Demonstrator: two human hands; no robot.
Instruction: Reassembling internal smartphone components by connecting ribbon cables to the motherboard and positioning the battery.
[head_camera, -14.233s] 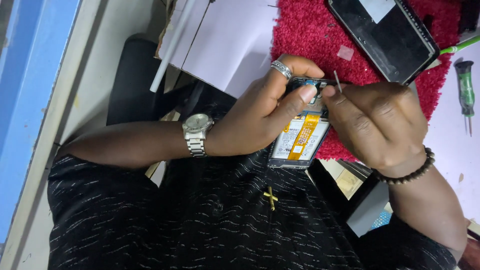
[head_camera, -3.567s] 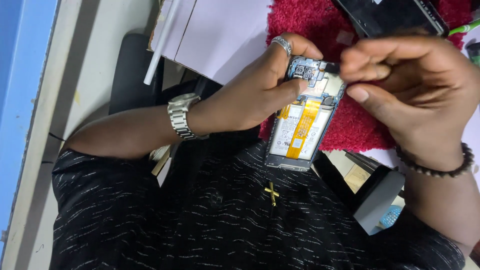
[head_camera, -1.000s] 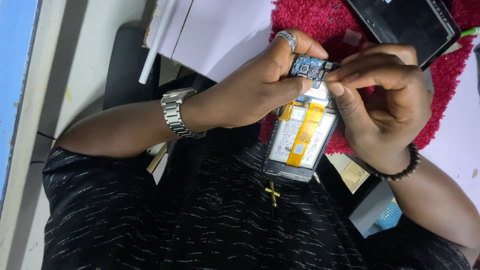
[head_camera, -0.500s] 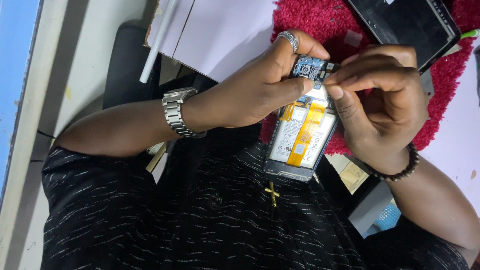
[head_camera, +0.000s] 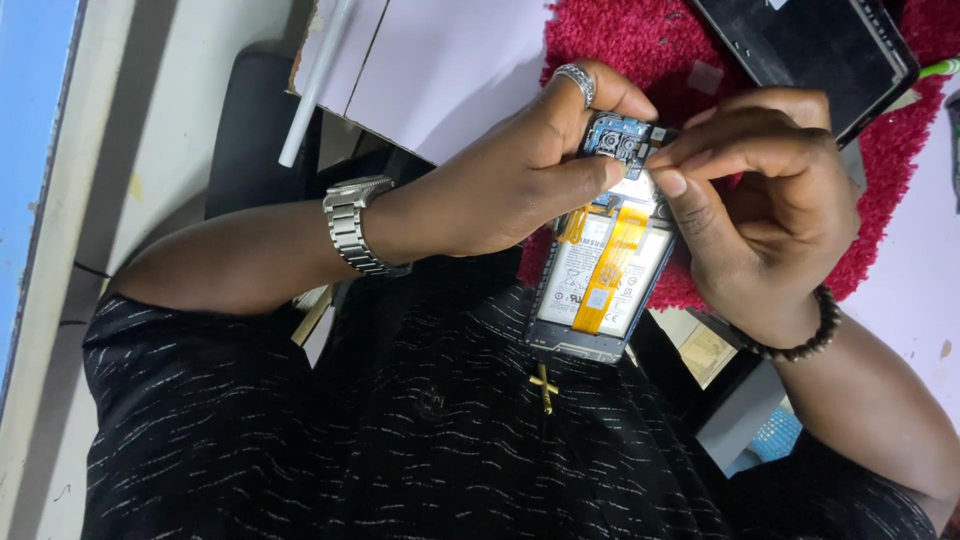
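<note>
My left hand (head_camera: 510, 180), with a ring and a metal wristwatch (head_camera: 355, 225), grips an opened phone (head_camera: 605, 285) by its upper left side. The phone's back is off, showing a white battery with an orange flex strip and a blue camera board (head_camera: 620, 145) at the top. My right hand (head_camera: 770, 230), wearing a dark bead bracelet (head_camera: 800, 340), is at the phone's top right corner. Its thumb and forefinger are pinched together against the edge of the camera board. Whether anything small sits between those fingertips is hidden.
A red fluffy mat (head_camera: 620, 40) lies beyond the hands with a black screen panel (head_camera: 800, 50) on it. A white sheet and a white rod (head_camera: 440, 60) are at the back left. A green-tipped tool (head_camera: 940, 68) pokes in at the right edge.
The thin tool my right hand held long ago is gone from view. Its fingers lifted off seconds ago and returned to the phone's top. Over the last second almost nothing moved.
</note>
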